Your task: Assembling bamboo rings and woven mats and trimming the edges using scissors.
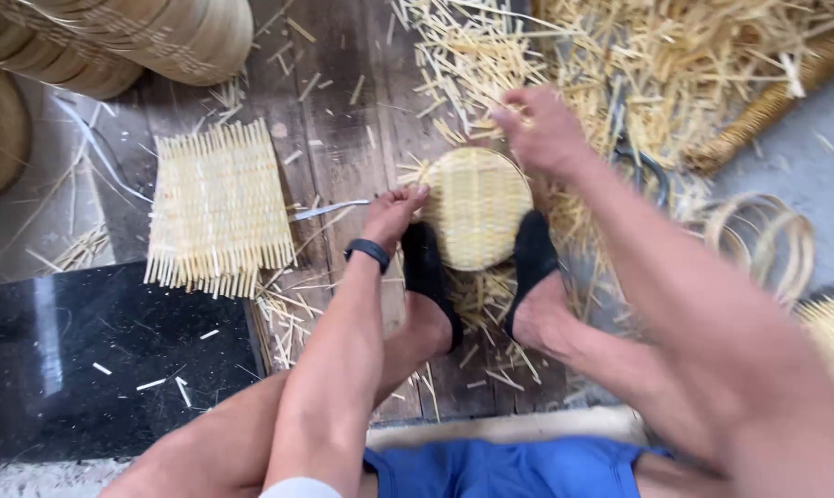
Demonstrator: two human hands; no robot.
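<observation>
1. The left hand (394, 210) rests its fingertips on the left edge of the round woven disc (477, 207), fingers curled loosely against the rim; how firmly it grips cannot be told. The right hand (541, 134) reaches over the disc's upper right edge, fingers bent and touching the rim; whether it pinches anything is hidden.
2. The wooden plank floor (343, 120) carries everything, dark and scattered with pale cuttings.
3. A heap of straw-coloured bamboo strips (675, 65) lies beyond the right hand, at upper right.
4. A black polished slab (94, 360) sits at lower left, flecked with a few slivers.
5. A square woven mat (216, 207) with loose fringe ends lies flat, left of the disc and well apart from it.
6. The disc itself is pale yellow, finely woven in a tight grid, trimmed circular, standing between two feet in black socks (534, 254) that press its lower edge.
7. Thin bamboo hoops (758, 235) lie at right.
8. A black wristband (369, 251) circles the left wrist.
</observation>
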